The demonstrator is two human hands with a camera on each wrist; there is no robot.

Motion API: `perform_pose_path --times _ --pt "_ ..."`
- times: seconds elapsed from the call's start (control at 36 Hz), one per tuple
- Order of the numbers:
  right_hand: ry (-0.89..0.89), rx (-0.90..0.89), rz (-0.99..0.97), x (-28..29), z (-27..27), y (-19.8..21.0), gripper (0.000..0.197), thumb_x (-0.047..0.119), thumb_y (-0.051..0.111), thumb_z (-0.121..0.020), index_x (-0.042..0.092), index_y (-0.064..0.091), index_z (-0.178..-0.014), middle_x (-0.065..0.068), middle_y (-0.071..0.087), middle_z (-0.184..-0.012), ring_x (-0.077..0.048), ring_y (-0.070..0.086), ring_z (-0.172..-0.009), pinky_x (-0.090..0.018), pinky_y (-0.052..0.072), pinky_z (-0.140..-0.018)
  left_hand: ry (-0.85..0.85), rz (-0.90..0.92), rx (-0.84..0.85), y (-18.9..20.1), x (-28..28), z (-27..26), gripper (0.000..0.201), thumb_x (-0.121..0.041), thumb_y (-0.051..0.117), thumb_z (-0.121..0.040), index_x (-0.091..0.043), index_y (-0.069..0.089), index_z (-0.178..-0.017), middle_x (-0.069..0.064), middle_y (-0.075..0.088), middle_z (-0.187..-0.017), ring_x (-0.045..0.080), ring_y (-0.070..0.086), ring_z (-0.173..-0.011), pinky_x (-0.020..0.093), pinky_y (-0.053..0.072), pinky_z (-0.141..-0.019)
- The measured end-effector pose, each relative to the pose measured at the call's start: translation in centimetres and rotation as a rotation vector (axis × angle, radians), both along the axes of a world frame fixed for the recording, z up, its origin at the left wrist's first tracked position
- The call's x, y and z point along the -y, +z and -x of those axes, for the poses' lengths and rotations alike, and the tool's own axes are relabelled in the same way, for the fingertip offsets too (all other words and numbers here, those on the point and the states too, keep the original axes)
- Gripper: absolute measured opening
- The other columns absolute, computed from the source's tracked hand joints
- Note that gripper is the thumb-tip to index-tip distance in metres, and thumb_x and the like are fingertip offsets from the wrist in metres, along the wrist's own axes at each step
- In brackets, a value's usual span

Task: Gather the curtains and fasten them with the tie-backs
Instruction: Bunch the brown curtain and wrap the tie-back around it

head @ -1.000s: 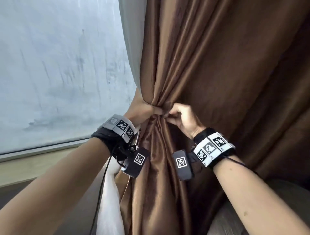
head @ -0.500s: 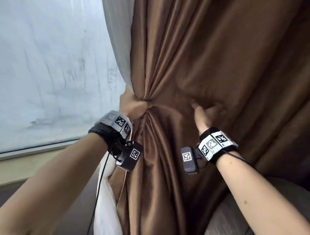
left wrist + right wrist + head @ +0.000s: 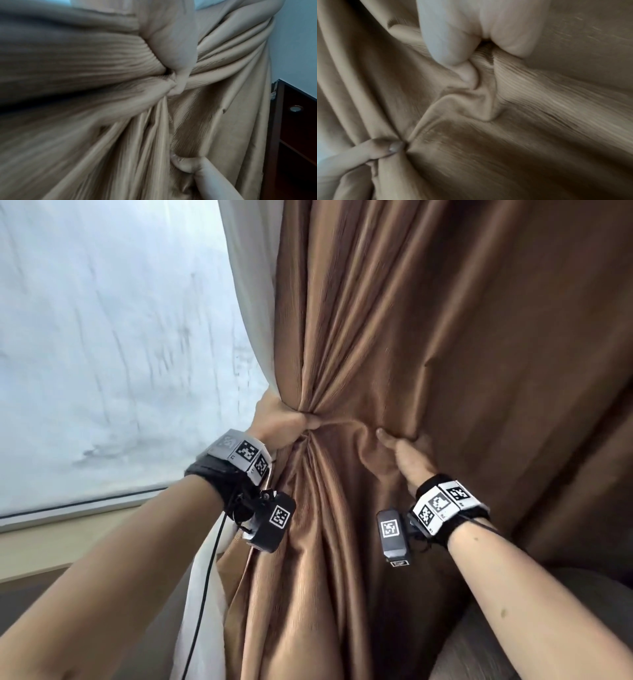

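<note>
Brown curtain is bunched in the left hand, clenched round its gathered folds; at three o'clock the right hand grasps another fold. One pale sheer curtain hangs at seven o'clock beside one window.

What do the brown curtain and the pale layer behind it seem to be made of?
Brown curtain: looks like a woven fabric with a soft satin sheen; fine ribbing shows in the wrist views, and it gathers into smooth folds where the left hand grips it. Pale layer: thin, whitish, possibly sheer fabric or lining; too little shows to tell.
</note>
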State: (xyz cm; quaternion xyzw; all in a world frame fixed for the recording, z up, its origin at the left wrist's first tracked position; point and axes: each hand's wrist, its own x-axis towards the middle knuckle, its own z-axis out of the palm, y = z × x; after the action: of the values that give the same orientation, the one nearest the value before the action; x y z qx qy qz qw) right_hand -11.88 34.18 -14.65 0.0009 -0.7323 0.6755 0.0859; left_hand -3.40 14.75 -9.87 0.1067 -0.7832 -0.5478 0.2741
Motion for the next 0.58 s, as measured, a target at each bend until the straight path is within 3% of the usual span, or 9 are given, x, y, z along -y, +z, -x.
perform_pose_path --times 0.11,0.14,0.19,0.25,0.33,0.42,0.53,0.58 --pt "-0.016 -0.052 -0.053 1.2 -0.7 0.7 0.027 -0.001 0.054 -0.086 0.0 0.063 -0.111 -0.012 0.065 -0.097 -0.026 0.065 -0.095 -0.03 0.049 -0.077 -0.032 0.029 0.008 0.0 -0.4 0.0 0.043 0.003 0.08 -0.064 -0.01 0.07 -0.104 -0.003 0.068 -0.086 0.019 0.067 -0.089 0.028 0.052 -0.079" --pt "-0.023 -0.059 -0.052 1.5 -1.0 0.9 0.029 -0.004 0.048 -0.085 -0.001 0.062 -0.11 -0.01 0.063 -0.097 -0.024 0.063 -0.095 -0.029 0.048 -0.078 -0.037 0.028 0.003 0.0 -0.5 -0.1 0.043 0.003 0.079 -0.065 -0.011 0.069 -0.104 -0.005 0.067 -0.084 0.017 0.066 -0.087 0.026 0.05 -0.077" --pt "-0.003 -0.099 -0.043 2.0 -1.5 1.4 0.039 -0.004 0.039 -0.079 0.0 0.064 -0.109 -0.009 0.065 -0.104 -0.024 0.061 -0.103 -0.031 0.049 -0.09 -0.046 0.018 -0.011 -0.1 -0.6 -0.1 0.043 0.004 0.079 -0.066 -0.011 0.069 -0.105 -0.007 0.066 -0.083 0.015 0.064 -0.084 0.022 0.049 -0.073" --pt "0.017 -0.086 -0.041 2.0 -1.6 1.7 0.047 -0.001 0.038 -0.074 0.003 0.063 -0.114 -0.007 0.064 -0.114 -0.022 0.058 -0.109 -0.032 0.044 -0.099 -0.054 0.008 -0.018 -0.1 -0.6 -0.3 0.044 0.004 0.078 -0.066 -0.01 0.068 -0.106 -0.006 0.067 -0.086 0.015 0.064 -0.086 0.021 0.049 -0.074" --pt "0.065 -0.012 0.023 2.1 -2.0 2.3 0.038 -0.005 0.038 -0.082 0.007 0.063 -0.109 -0.003 0.059 -0.107 -0.016 0.051 -0.098 -0.028 0.042 -0.088 -0.058 -0.027 -0.033 -0.1 -0.6 -0.4 0.056 0.0 0.08 -0.062 -0.006 0.067 -0.116 0.003 0.07 -0.101 0.02 0.065 -0.097 0.03 0.052 -0.088" --pt "0.155 -0.059 0.006 2.8 -3.1 2.9 0.029 0.009 0.04 -0.089 0.009 0.066 -0.102 -0.003 0.062 -0.107 -0.016 0.054 -0.098 -0.033 0.045 -0.093 -0.058 -0.046 -0.046 -0.1 -1.0 -0.5 0.065 -0.014 0.077 -0.05 -0.009 0.068 -0.114 0.003 0.072 -0.101 0.019 0.067 -0.097 0.032 0.054 -0.087" --pt "0.269 -0.056 -0.055 3.8 -4.4 3.9 0.033 0.003 0.035 -0.097 0.009 0.062 -0.079 0.002 0.06 -0.082 0.001 0.054 -0.07 -0.013 0.046 -0.07 -0.046 -0.072 -0.044 -0.1 -1.3 -0.6 0.07 -0.017 0.074 -0.045 -0.01 0.068 -0.114 0.003 0.072 -0.101 0.019 0.068 -0.096 0.037 0.055 -0.089" --pt "0.288 -0.072 -0.076 4.5 -4.8 4.2 0.031 -0.001 0.036 -0.095 -0.004 0.066 -0.09 -0.009 0.066 -0.093 -0.005 0.058 -0.08 -0.014 0.049 -0.074 -0.059 -0.07 -0.056 -0.1 -1.5 -0.7 0.072 -0.015 0.074 -0.044 -0.011 0.067 -0.116 0.003 0.072 -0.104 0.019 0.068 -0.098 0.036 0.054 -0.091"
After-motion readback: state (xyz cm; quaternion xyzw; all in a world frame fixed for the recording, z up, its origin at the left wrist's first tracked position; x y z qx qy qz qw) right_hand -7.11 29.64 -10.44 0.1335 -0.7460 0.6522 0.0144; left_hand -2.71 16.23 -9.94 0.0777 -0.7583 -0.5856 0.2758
